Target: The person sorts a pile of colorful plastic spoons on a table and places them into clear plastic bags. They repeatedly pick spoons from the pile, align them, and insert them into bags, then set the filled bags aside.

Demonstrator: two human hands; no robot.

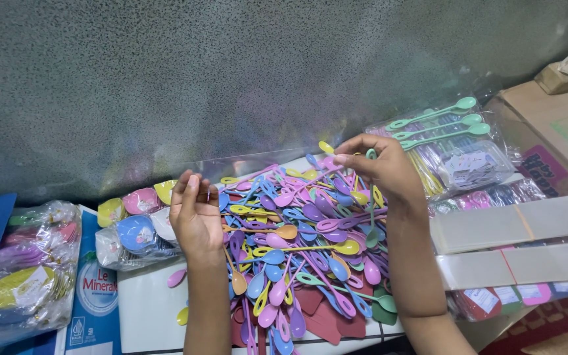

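With a large heap of loose spoons (304, 243) unsorted, the right hand (379, 167) pinched a green spoon (371, 197); three green spoons (438, 125) lay at two o'clock, the left hand (195, 213) half-closed, empty.

Heap of pastel plastic spoons (304, 250), purple, blue, yellow, pink and green, lying tangled at all angles on white surface; one green spoon (371, 197) hangs upright, pinched at handle.
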